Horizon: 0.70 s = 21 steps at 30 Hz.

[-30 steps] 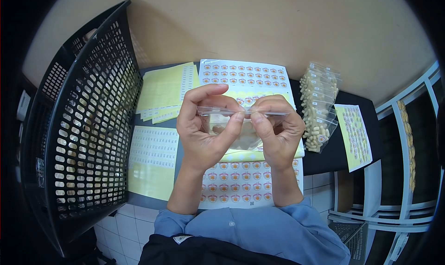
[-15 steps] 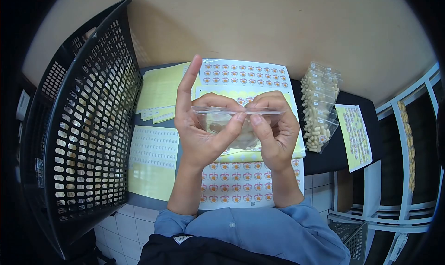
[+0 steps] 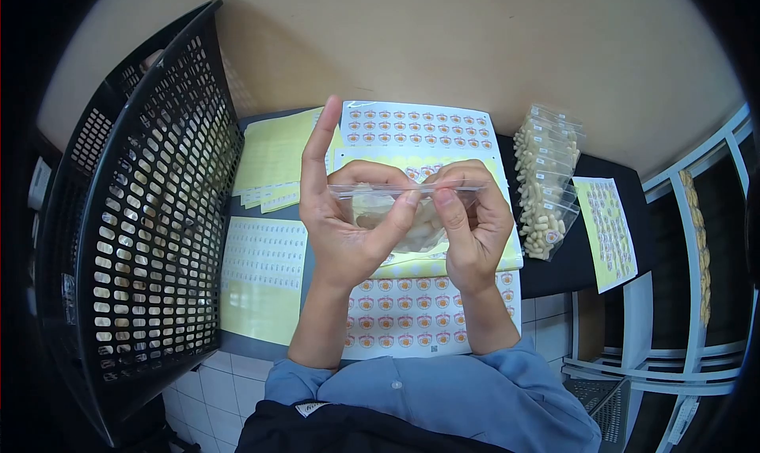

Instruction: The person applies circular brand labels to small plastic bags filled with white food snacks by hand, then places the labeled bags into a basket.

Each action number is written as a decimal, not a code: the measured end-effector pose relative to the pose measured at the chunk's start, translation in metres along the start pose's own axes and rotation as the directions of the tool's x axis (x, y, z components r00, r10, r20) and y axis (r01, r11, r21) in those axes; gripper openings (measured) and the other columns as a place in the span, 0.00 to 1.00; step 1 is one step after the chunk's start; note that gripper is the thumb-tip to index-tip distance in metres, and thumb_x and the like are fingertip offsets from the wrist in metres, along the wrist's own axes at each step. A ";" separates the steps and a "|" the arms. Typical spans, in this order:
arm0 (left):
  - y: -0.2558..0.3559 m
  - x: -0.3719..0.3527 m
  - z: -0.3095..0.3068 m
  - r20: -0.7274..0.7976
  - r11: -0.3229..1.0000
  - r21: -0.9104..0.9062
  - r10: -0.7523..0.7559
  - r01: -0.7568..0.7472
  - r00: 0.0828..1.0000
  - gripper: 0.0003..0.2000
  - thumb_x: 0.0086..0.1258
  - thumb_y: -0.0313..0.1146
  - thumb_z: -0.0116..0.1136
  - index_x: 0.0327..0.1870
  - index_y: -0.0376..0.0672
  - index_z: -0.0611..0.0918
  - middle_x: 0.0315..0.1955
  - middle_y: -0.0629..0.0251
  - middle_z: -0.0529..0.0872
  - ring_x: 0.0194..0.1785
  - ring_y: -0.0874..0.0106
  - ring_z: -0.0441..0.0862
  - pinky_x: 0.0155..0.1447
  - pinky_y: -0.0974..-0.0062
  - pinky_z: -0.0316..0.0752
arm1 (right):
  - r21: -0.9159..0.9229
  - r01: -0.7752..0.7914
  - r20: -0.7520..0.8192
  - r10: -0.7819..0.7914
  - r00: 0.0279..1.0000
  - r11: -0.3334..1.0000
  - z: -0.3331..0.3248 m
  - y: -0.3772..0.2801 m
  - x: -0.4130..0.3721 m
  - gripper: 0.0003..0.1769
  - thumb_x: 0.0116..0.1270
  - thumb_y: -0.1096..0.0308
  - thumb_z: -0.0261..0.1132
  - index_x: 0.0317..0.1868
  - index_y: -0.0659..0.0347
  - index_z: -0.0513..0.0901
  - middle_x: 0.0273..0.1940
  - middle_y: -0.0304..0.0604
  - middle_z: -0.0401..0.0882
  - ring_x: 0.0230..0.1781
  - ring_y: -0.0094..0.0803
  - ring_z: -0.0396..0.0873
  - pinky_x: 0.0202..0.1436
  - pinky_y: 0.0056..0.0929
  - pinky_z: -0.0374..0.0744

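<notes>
A clear zip-lock bag (image 3: 424,230) with pale contents hangs between my hands over the sticker sheets. My left hand (image 3: 339,235) pinches its top strip between thumb and a bent finger, while another finger points straight up. Close beside it, my right hand (image 3: 477,235) grips the same strip, thumb in front and fingers curled behind. Both thumbs lie near the middle of the seal. Beneath the bag are yellow-edged sticker sheets (image 3: 507,215) and a sheet of round orange-and-pink labels (image 3: 406,302).
At left stands a tall black plastic basket (image 3: 150,192). A row of overlapping bags of pale capsules (image 3: 546,188) lies at right, beside another label sheet (image 3: 606,235). Yellow sheets (image 3: 273,156) and a sheet of small labels (image 3: 261,271) lie left of my hands.
My right thumb has slid slightly right and up along the bag's top strip. My left hand keeps its pinch.
</notes>
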<state>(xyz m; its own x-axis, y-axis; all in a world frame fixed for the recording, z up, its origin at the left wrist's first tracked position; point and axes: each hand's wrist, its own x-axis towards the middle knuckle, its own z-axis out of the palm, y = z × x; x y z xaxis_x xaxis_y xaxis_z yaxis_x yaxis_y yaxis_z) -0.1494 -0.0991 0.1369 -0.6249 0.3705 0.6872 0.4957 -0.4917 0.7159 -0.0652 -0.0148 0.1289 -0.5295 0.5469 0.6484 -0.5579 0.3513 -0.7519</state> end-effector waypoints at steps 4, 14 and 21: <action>-0.002 0.000 -0.001 0.005 1.000 -0.003 -0.004 0.004 1.000 0.39 0.47 0.19 0.59 0.62 0.30 0.51 0.23 0.63 0.81 0.32 0.77 0.80 0.43 0.83 0.72 | 0.021 -0.006 -0.014 0.006 1.000 1.000 0.002 0.002 0.001 0.04 0.59 0.74 0.57 0.34 0.65 0.73 0.32 0.40 0.72 0.31 0.22 0.70 0.36 0.18 0.69; -0.003 0.006 -0.010 -0.057 0.996 -0.084 -0.015 0.010 0.998 0.41 0.50 0.18 0.58 0.64 0.35 0.46 0.27 0.61 0.81 0.34 0.75 0.79 0.43 0.82 0.71 | 0.153 0.062 -0.089 -0.049 0.995 0.986 -0.006 0.004 0.005 0.03 0.61 0.74 0.57 0.33 0.64 0.70 0.33 0.41 0.70 0.32 0.24 0.75 0.38 0.19 0.71; -0.003 0.010 -0.022 -0.027 0.999 0.003 -0.051 0.051 0.998 0.38 0.50 0.17 0.60 0.62 0.31 0.51 0.23 0.65 0.81 0.31 0.77 0.79 0.41 0.83 0.72 | 0.234 0.012 -0.006 -0.011 1.000 0.972 -0.013 0.011 0.010 0.07 0.56 0.75 0.59 0.35 0.64 0.70 0.34 0.43 0.70 0.39 0.29 0.73 0.45 0.25 0.69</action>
<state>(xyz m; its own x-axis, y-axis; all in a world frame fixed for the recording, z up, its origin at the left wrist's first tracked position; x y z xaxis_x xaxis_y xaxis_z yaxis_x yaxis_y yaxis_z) -0.1702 -0.1116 0.1390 -0.6655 0.3738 0.6460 0.4650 -0.4694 0.7506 -0.0679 0.0046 0.1252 -0.5199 0.5472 0.6559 -0.6983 0.1701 -0.6953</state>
